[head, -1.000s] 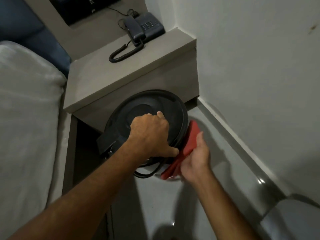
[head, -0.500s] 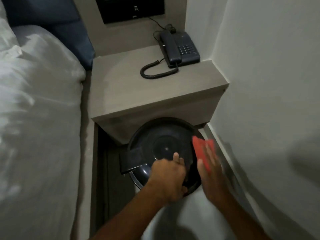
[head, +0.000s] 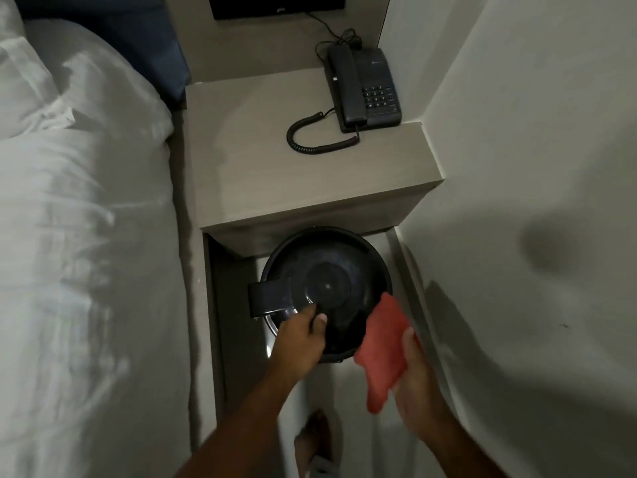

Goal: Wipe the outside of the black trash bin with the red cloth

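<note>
The round black trash bin (head: 339, 270) stands on the floor, partly tucked under the nightstand, seen from above with its lid shut and a hinge block at its left. My left hand (head: 300, 339) rests on the lid's near-left rim, fingers loose, thumb on the lid. My right hand (head: 415, 377) holds the red cloth (head: 382, 346) just off the bin's near-right edge; the cloth hangs folded and overlaps the rim in view. The bin's side walls are hidden below the lid.
A grey nightstand (head: 275, 174) with a black corded phone (head: 362, 89) stands behind the bin. A bed with white sheets (head: 79, 253) fills the left. A white wall (head: 534, 201) closes the right. My foot (head: 315, 439) is on the narrow floor strip.
The view has risen and pulled back. My left hand slid from gripping the lid to its near-left rim. My right hand with the cloth came off the bin's right side, toward me.
</note>
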A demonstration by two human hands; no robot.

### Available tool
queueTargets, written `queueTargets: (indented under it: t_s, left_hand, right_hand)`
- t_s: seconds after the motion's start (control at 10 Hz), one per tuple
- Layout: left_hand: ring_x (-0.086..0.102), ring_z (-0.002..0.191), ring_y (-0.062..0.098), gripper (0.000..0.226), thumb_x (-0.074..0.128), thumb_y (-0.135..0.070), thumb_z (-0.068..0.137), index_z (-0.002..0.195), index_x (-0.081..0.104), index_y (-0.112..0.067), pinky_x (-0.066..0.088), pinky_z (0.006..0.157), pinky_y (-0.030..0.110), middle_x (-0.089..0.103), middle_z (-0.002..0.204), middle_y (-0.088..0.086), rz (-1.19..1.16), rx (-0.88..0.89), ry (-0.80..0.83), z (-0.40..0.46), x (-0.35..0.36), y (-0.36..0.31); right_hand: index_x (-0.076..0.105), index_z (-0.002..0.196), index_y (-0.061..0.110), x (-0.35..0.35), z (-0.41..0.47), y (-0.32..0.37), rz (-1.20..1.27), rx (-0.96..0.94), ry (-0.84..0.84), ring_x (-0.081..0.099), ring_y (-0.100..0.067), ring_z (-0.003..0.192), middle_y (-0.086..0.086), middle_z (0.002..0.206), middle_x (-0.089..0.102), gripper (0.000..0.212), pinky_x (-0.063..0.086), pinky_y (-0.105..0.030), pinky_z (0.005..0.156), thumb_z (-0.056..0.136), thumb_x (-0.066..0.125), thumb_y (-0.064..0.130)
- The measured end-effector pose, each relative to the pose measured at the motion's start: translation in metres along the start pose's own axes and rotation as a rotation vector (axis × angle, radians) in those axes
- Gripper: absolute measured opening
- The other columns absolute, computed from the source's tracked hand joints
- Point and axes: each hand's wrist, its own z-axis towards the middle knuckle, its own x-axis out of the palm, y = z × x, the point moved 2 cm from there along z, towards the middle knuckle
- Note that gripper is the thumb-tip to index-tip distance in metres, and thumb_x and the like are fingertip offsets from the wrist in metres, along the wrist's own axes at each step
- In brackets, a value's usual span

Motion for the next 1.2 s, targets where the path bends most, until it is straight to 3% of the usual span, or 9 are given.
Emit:
queueTargets:
  t_s: [0.2, 0.3, 0.4, 0.5, 0.6, 0.7, 0.8, 1.0, 1.2]
  left_hand:
    - [0.071, 0.096, 0.016, 0.038, 0.057, -0.047, 0.091, 0.114, 0.064, -0.018, 0.057, 0.07, 0.029, 0.075, 0.108, 0.005, -0.984, -0.408, 0.143, -0.04, -0.023, -0.028]
    - [0.069, 0.102, 0.032, 0.049, 0.071, -0.027, 0.085, 0.128, 0.057, -0.007, 0.06, 0.069, 0.04, 0.07, 0.118, 0.019, -1.307, -0.41, 0.127, -0.034, -0.054, -0.04]
    - [0.069, 0.1, 0.033, 0.057, 0.079, -0.006, 0.071, 0.125, 0.059, -0.009, 0.059, 0.07, 0.039, 0.07, 0.117, 0.018, -1.214, -0.283, -0.064, -0.011, -0.1, -0.048]
    - [0.071, 0.094, 0.031, 0.048, 0.077, -0.002, 0.073, 0.116, 0.064, -0.017, 0.059, 0.068, 0.04, 0.074, 0.107, 0.009, -0.925, -0.172, -0.205, 0.02, -0.136, -0.057]
    - [0.068, 0.094, 0.026, 0.049, 0.075, 0.004, 0.076, 0.114, 0.061, -0.024, 0.059, 0.071, 0.041, 0.07, 0.109, 0.007, -0.675, -0.116, -0.277, 0.058, -0.161, -0.065]
    - [0.063, 0.097, 0.017, 0.061, 0.075, 0.003, 0.075, 0.126, 0.052, -0.022, 0.058, 0.073, 0.035, 0.062, 0.113, -0.001, -0.479, -0.1, -0.336, 0.103, -0.176, -0.064]
    - [0.065, 0.097, 0.019, 0.062, 0.076, 0.003, 0.071, 0.125, 0.053, -0.017, 0.056, 0.063, 0.024, 0.063, 0.108, -0.002, -0.385, -0.136, -0.428, 0.144, -0.185, -0.057]
    - [0.064, 0.102, 0.034, 0.05, 0.068, 0.004, 0.076, 0.119, 0.053, -0.017, 0.055, 0.089, 0.053, 0.063, 0.11, 0.011, -0.341, -0.229, -0.458, 0.19, -0.2, -0.038]
    - [0.053, 0.122, 0.039, 0.048, 0.061, -0.014, 0.089, 0.134, 0.048, -0.001, 0.044, 0.103, 0.049, 0.055, 0.131, 0.024, 0.163, -0.022, -0.492, 0.155, -0.235, -0.065]
  right_hand:
    - [0.07, 0.127, 0.007, 0.076, -0.003, 0.074, 0.383, 0.105, 0.171, 0.069, -0.031, 0.118, -0.022, 0.129, 0.07, 0.053, 0.059, -0.046, 0.094, 0.104, 0.04, 0.045]
    - [0.063, 0.132, 0.001, 0.103, 0.008, 0.102, 0.41, 0.1, 0.282, 0.068, -0.033, 0.118, -0.024, 0.128, 0.069, 0.047, 0.059, -0.041, 0.089, 0.103, 0.046, 0.033]
    - [0.075, 0.107, 0.01, 0.116, 0.04, 0.131, 0.135, -0.035, 0.154, 0.071, -0.03, 0.102, -0.015, 0.104, 0.078, 0.02, 0.061, -0.04, 0.082, 0.093, 0.061, 0.008]
    - [0.072, 0.1, 0.017, 0.119, 0.078, 0.157, -0.425, -0.148, -0.051, 0.072, -0.023, 0.086, -0.01, 0.096, 0.077, 0.026, 0.06, -0.042, 0.08, 0.085, 0.067, -0.004]
    - [0.055, 0.111, 0.023, 0.135, 0.11, 0.169, -0.65, -0.175, -0.096, 0.07, -0.013, 0.083, 0.002, 0.094, 0.07, 0.039, 0.059, -0.03, 0.071, 0.084, 0.069, -0.001]
    - [0.064, 0.09, 0.028, 0.159, 0.15, 0.173, -0.823, -0.251, -0.042, 0.069, -0.018, 0.085, 0.009, 0.085, 0.068, 0.03, 0.056, -0.026, 0.074, 0.083, 0.067, -0.002]
    - [0.073, 0.114, 0.016, 0.181, 0.184, 0.168, -0.826, -0.138, 0.095, 0.067, -0.016, 0.097, -0.005, 0.114, 0.074, 0.033, 0.051, -0.021, 0.08, 0.086, 0.065, 0.001]
    - [0.047, 0.145, 0.007, 0.214, 0.217, 0.163, -0.934, -0.096, 0.248, 0.056, -0.002, 0.086, -0.005, 0.13, 0.055, 0.06, 0.044, 0.001, 0.06, 0.087, 0.062, -0.001]
    - [0.043, 0.146, 0.007, 0.221, 0.201, 0.178, -1.504, -0.197, 0.117, 0.042, -0.034, 0.137, -0.012, 0.155, 0.037, 0.06, 0.041, -0.048, 0.113, 0.089, 0.058, 0.017]
